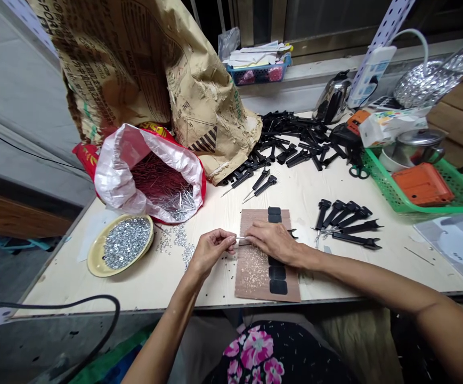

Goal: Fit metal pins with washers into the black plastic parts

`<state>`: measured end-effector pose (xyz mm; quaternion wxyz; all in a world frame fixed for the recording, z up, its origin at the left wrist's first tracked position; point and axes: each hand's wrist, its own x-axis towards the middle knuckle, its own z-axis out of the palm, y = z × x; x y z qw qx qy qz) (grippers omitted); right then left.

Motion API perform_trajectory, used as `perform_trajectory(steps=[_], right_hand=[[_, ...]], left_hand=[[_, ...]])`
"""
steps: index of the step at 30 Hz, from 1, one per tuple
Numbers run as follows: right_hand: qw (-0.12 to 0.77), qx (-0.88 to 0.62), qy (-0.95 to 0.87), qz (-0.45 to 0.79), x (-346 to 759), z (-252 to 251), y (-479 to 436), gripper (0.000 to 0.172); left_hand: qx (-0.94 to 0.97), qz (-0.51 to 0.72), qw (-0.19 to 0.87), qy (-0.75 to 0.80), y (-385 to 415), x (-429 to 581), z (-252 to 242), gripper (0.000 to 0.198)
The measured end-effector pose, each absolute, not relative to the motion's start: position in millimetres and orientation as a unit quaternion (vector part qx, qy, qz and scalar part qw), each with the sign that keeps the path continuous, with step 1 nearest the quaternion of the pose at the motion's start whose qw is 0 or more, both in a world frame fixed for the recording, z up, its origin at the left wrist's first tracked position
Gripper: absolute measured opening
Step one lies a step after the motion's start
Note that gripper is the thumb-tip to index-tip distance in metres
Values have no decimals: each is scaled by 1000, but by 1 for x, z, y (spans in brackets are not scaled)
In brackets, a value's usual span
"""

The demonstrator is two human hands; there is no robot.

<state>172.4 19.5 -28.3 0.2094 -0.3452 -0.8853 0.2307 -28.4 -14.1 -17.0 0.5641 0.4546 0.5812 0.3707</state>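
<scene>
My left hand [214, 249] pinches the end of a thin metal rod [240, 241] at the left edge of a brown board [249, 285]. Over that board, my right hand [273, 241] is closed around a black plastic handle with the rod at its left end; most of the handle is hidden, and its forked tip [293, 233] shows past the hand. A column of black pads [278, 287] runs down the board, and pale crumbs lie beside it. Right of my right hand lie several black handles with metal rods [345, 213].
At left, a yellow bowl [95, 258] holds small metal pieces, some scattered beside it. Behind stand a red-and-white bag [111, 178] of thin metal rods and a large paper sack [199, 101]. A pile of black handles [283, 133] lies at the back, a green basket [395, 186] at right.
</scene>
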Motion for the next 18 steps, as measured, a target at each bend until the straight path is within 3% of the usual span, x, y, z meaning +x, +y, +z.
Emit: perform_trajectory(steps=[3,5,7,10,13,15,18], right_hand=[[181,-358,-800,446,171,-28,25,28],[183,-382,-757,497,170,-29,25,28],[223,-394,-771,447,169,-29,23,22],[260,-367,-848,279,171,-28,19,14],[234,-366,-889,147,174,-26,18,21],[220,-376,-885,166,174,-25,19,24],[214,-372,-851,304,175,-22,21,26]], left_hand=[[469,371,550,583,-12,-28,-15,25],[472,376,541,586,-11,-27,-15,26],[459,390,545,583,-9,-26,-17,26],[423,416,574,564,-7,-24,-21,25],[406,425,590,553,-6,-23,-23,25],[416,421,585,555,-6,-23,-22,25],[432,412,572,562,-6,-24,-19,24]])
